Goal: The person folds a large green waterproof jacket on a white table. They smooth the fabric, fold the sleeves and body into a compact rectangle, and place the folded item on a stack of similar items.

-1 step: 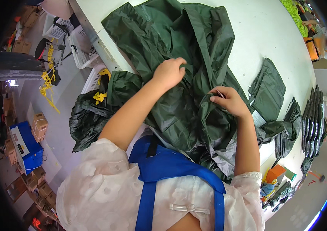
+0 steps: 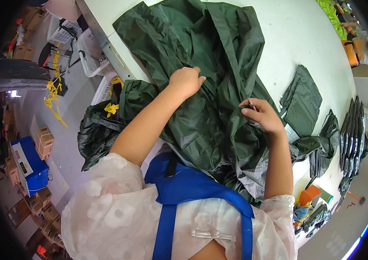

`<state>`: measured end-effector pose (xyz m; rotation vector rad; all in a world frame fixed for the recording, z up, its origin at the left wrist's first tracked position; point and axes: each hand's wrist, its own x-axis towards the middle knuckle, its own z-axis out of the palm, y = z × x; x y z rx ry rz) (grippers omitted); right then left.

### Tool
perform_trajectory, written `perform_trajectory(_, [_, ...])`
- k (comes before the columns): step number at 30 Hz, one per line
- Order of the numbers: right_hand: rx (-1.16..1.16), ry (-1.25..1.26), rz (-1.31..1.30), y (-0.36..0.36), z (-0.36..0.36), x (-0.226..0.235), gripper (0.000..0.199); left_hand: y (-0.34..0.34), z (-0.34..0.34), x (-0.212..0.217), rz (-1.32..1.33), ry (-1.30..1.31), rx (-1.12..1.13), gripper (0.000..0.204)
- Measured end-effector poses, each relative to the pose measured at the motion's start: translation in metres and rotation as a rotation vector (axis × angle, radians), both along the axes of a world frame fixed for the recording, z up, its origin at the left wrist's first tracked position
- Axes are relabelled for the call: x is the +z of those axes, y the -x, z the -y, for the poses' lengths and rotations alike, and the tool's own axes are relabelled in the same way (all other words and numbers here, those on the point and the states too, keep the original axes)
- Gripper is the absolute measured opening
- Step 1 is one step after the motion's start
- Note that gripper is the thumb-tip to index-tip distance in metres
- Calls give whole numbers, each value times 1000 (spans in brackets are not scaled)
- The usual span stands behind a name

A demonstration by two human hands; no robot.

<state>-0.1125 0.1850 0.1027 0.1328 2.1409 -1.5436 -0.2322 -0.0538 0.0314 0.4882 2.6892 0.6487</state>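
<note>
A large dark green garment (image 2: pixel 192 130) of thin, shiny cloth lies crumpled over the table and hangs down toward my body. My left hand (image 2: pixel 187 82) is closed on a fold in its middle, with the fingers curled in. To the right, my right hand (image 2: pixel 262 115) pinches the garment's edge, where a dark zipper (image 2: pixel 230 123) curves down. A small, thin metallic thing (image 2: pixel 251 104) shows at the fingers of that hand; I cannot make out its kind. Part of the cloth under both hands is hidden.
The white table (image 2: pixel 288 30) carries a folded dark green piece (image 2: pixel 301 102) at the right. Beyond it hang several dark packs (image 2: pixel 352 134). White plastic baskets (image 2: pixel 90 54) stand at the table's left side, near yellow straps (image 2: pixel 54 97). A blue box (image 2: pixel 32 167) and cartons (image 2: pixel 44 143) sit on the floor.
My left hand has shifted slightly left and its fingers are more curled. My right hand has moved a little to the right with the zipper edge.
</note>
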Motion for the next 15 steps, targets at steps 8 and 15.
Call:
perform_trajectory(8, [-485,-278,-321,9,-61,45,12,-10,21,-21,327,-949,449,22])
perform_trajectory(15, [19,-125,-496,21,41,71,12,-54,26,58,402,-1386,311,37])
